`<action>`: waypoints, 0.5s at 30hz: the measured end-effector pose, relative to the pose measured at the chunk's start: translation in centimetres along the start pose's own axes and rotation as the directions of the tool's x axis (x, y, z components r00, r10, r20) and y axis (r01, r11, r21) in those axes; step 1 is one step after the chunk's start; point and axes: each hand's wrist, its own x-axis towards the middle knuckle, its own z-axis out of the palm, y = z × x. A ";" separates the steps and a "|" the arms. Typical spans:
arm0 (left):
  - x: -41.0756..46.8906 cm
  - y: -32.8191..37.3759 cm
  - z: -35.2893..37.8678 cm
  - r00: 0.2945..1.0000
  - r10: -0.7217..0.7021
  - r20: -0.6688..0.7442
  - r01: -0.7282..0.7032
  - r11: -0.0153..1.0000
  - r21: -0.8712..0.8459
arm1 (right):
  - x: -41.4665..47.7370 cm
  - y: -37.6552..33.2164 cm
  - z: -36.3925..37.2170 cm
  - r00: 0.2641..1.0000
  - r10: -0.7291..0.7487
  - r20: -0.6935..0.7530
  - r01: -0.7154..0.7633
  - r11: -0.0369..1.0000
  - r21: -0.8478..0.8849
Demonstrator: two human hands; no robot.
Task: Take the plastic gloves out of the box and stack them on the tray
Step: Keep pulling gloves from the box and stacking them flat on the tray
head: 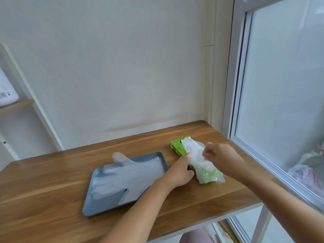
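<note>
A green glove box (178, 146) lies flat on the wooden table (52, 172), right of centre. A clear plastic glove (196, 155) drapes over the box's top. My right hand (220, 155) pinches this glove at its right side. My left hand (180, 171) steadies the box's near left side, with one finger stretched along the box and the others curled against it. Left of the box, a grey-blue tray (98, 206) holds clear plastic gloves (126, 174) laid flat, fingers pointing left and a thumb over the far rim.
A window frame (233, 102) rises just right of the table, close to my right arm. A white wall stands behind. A shelf with a white object (7, 92) sits at far left. The table's front edge runs under my forearms.
</note>
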 end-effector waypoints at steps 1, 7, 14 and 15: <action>0.1 -0.1 0.1 1.000 -0.012 0.020 0.012 1.000 0.007 | 0.4 0.2 -0.7 0.998 0.040 -0.055 -0.035 0.995 0.097; 0.6 -0.6 -0.1 0.999 -0.036 0.005 0.036 0.999 -0.019 | 4.0 -1.3 -6.8 0.924 0.089 -0.372 0.062 0.925 0.375; 0.5 0.8 -4.5 0.936 -0.072 -0.344 -0.046 0.945 -0.325 | 6.0 -6.2 -12.9 0.939 -0.223 -0.261 0.287 0.927 0.240; 0.1 1.3 -5.4 0.919 -0.065 -0.389 -0.083 0.932 -0.353 | 6.2 -6.9 -13.3 0.945 -0.255 -0.203 0.298 0.928 0.222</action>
